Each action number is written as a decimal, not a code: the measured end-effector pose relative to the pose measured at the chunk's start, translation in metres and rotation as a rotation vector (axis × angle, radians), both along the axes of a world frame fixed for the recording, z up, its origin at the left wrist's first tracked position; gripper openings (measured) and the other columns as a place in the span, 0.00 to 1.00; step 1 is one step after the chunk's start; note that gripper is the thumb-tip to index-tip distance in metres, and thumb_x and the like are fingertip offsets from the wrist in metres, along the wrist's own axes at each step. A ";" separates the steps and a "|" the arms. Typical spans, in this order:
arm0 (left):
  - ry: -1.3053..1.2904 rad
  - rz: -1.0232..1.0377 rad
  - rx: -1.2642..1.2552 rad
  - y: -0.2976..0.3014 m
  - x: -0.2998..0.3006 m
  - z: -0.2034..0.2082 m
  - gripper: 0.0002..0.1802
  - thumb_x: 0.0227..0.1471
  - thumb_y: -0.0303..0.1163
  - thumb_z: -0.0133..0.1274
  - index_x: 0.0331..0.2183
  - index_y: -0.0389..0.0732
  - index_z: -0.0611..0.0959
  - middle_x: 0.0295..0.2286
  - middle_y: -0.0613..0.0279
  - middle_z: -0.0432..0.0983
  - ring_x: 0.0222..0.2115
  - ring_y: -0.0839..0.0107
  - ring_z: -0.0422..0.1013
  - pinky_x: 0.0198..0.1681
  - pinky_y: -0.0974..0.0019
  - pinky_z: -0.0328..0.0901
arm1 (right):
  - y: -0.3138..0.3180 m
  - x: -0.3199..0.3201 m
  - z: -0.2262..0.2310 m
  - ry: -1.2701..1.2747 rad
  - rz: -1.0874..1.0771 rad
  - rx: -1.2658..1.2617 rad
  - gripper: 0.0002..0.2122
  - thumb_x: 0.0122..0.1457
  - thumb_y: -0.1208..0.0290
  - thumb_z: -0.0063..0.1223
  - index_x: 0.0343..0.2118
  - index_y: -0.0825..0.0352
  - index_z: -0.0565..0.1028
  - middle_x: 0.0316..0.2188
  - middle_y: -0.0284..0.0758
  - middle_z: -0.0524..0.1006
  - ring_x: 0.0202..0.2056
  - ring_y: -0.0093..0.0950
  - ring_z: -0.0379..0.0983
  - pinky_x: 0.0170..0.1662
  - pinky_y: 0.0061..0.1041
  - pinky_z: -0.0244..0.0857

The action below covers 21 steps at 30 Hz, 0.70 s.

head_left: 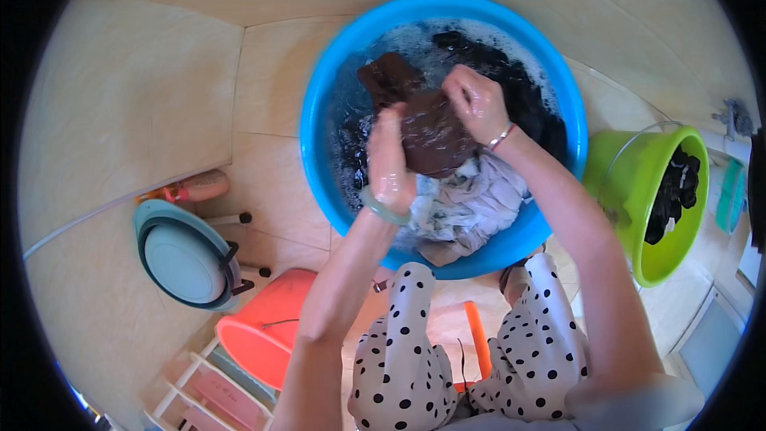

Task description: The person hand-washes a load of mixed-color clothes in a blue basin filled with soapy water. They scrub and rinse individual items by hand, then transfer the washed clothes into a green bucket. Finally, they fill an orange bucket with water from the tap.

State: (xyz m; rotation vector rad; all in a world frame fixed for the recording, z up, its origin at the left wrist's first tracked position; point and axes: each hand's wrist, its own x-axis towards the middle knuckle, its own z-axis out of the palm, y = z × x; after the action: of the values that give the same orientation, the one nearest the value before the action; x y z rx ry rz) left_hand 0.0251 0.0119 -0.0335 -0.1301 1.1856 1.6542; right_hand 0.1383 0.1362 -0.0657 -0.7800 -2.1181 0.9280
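Polka-dot knees (479,359) near edge | left hand (388,161) and right hand (476,101), fingers clamped on brown garment (431,132) over blue basin (319,124), centre | green bucket (638,183) right | advice: rub folds firmly, keep cloth low over suds.

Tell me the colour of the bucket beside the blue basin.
Lime green bucket, holding dark clothes; seen in the head view, to the right of the basin.
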 end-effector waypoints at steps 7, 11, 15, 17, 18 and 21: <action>-0.101 -0.151 0.125 0.000 -0.032 -0.020 0.30 0.59 0.38 0.52 0.60 0.45 0.63 0.54 0.62 0.65 0.56 0.67 0.62 0.60 0.61 0.56 | 0.014 0.009 -0.016 -0.212 -0.304 -0.052 0.16 0.54 0.59 0.58 0.37 0.67 0.76 0.35 0.43 0.75 0.40 0.43 0.71 0.43 0.37 0.66; 0.114 -0.171 0.058 0.002 -0.035 -0.078 0.36 0.55 0.24 0.56 0.62 0.47 0.60 0.53 0.60 0.67 0.52 0.67 0.65 0.58 0.63 0.59 | -0.015 0.014 -0.030 -0.484 -0.064 0.244 0.27 0.52 0.53 0.60 0.49 0.66 0.70 0.46 0.45 0.69 0.45 0.45 0.67 0.48 0.38 0.66; 0.356 -0.244 -0.237 0.022 -0.021 -0.126 0.29 0.55 0.28 0.57 0.56 0.38 0.67 0.49 0.59 0.72 0.49 0.67 0.68 0.53 0.61 0.64 | -0.007 0.005 -0.058 -0.857 -0.093 0.084 0.23 0.54 0.56 0.59 0.46 0.67 0.71 0.43 0.48 0.72 0.44 0.44 0.70 0.44 0.41 0.69; 0.435 -0.363 -0.385 0.021 -0.052 -0.174 0.25 0.54 0.33 0.57 0.52 0.35 0.72 0.48 0.58 0.73 0.48 0.66 0.69 0.51 0.59 0.65 | 0.002 -0.013 -0.068 -0.820 -0.054 0.055 0.20 0.54 0.58 0.58 0.43 0.68 0.73 0.39 0.48 0.74 0.42 0.44 0.72 0.42 0.40 0.70; 0.472 -0.433 -0.458 -0.001 -0.108 -0.205 0.24 0.55 0.36 0.57 0.50 0.34 0.73 0.47 0.58 0.74 0.47 0.65 0.70 0.50 0.59 0.66 | -0.002 -0.046 -0.069 -0.746 0.000 0.040 0.19 0.54 0.58 0.58 0.42 0.68 0.73 0.37 0.48 0.76 0.41 0.44 0.73 0.41 0.40 0.70; 0.136 -0.316 -0.410 0.034 -0.063 -0.193 0.24 0.56 0.43 0.55 0.47 0.35 0.76 0.46 0.56 0.75 0.46 0.63 0.71 0.48 0.56 0.67 | 0.023 -0.026 -0.090 -0.978 -0.111 -0.188 0.13 0.54 0.63 0.58 0.36 0.69 0.75 0.32 0.48 0.78 0.38 0.46 0.75 0.39 0.42 0.70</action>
State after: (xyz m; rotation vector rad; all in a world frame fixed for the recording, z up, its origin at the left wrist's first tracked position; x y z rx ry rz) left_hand -0.0378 0.0454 -0.2262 -0.0820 1.5537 1.1462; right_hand 0.1127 0.1589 -0.1553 -1.6832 -2.7585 0.7581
